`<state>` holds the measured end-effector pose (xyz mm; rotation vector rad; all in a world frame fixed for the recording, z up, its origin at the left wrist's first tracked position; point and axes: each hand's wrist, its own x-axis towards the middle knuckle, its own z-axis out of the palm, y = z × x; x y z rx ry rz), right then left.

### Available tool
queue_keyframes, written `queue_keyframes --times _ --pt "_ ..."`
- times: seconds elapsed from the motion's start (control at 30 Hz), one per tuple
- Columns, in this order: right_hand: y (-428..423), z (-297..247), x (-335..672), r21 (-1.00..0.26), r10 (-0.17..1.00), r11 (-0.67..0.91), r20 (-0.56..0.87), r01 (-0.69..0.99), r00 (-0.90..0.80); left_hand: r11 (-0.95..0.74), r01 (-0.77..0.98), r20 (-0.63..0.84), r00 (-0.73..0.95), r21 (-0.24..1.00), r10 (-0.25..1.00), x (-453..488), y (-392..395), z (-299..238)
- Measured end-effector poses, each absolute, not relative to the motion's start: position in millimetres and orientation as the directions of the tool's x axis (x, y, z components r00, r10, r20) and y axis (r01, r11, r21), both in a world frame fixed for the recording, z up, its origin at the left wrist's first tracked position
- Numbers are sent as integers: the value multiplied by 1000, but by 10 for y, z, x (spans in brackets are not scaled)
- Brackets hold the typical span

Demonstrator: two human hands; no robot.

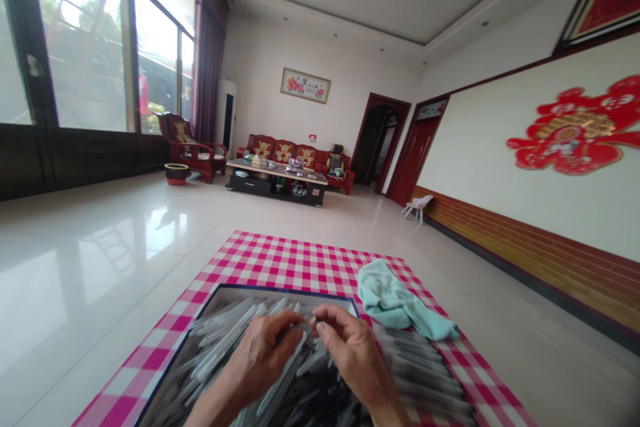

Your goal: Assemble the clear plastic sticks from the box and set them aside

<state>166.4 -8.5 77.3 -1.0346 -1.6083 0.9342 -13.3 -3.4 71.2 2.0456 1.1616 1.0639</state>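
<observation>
Over an open box [214,295] with a dark blue rim, my two hands meet fingertip to fingertip. My left hand [267,345] is closed in a pinch on a clear plastic tube [286,373], which slants down toward me. Between thumb and forefinger, my right hand [350,350] grips a small dark piece [319,321] close to the tube's upper end; its kind is too small to tell. Many translucent tubes [220,353] lie loose at the box's left. Black slender parts [327,393] fill its near middle, partly hidden by my hands.
A pink-and-white checked cloth [295,260] covers the table. Right of the box lie a crumpled mint-green cloth [393,297] and a blurred row of slender clear-and-dark sticks [425,373]. Across the tiled floor stand a low table [275,173], a wooden sofa and a small white chair [417,207].
</observation>
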Motion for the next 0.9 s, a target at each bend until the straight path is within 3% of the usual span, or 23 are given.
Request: queue_keyframes --times 0.37,0.9 --pt "-18 641 1520 -968 964 251 249 13 -90 -484 426 379 311 765 872 -135 -18 692" --pt "-20 626 1518 -959 959 272 264 78 -99 -501 475 389 319 723 864 -142 -10 686"
